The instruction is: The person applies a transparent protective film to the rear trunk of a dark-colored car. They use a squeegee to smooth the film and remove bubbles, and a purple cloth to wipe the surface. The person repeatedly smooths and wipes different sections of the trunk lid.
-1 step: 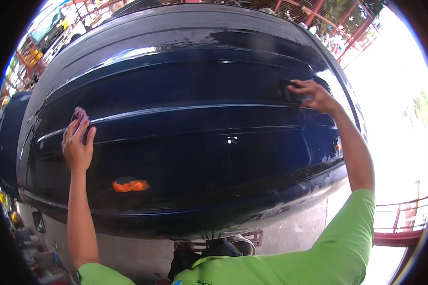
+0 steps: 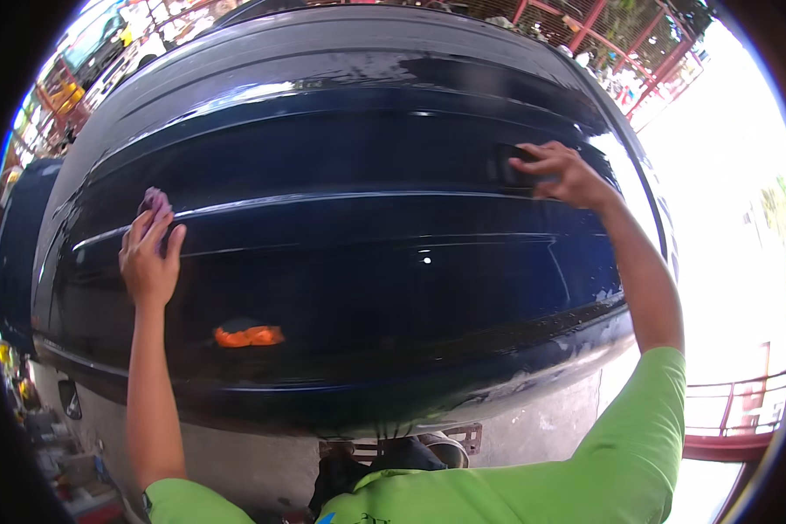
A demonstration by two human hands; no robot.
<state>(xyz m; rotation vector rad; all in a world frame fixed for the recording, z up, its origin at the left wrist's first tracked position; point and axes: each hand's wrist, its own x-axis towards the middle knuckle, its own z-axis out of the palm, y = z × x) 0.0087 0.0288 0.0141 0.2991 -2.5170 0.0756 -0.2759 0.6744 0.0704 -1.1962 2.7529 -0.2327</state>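
Observation:
Before me spreads a large dark blue vehicle panel (image 2: 367,227), glossy, wet-looking and crossed by long ridges. On its left part my left hand (image 2: 151,266) has its fingers closed round a crumpled purple cloth (image 2: 155,201). My right hand (image 2: 572,177) is over the upper right of the panel, fingers bent around a dark block-like pad (image 2: 513,166) that blends into the paint; its exact kind cannot be made out. A crumpled orange piece (image 2: 249,336) lies on the panel, to the right of and below my left hand.
A dark side mirror (image 2: 70,399) shows beyond the panel's lower left. Red metal fencing (image 2: 585,31) stands at the far right, and a red railing (image 2: 729,437) at the lower right. Clutter (image 2: 70,480) sits on the ground at lower left.
My right hand has slid a little to the left with the dark pad. My left hand and the cloth appear slightly further right, along with a small shift of the whole view.

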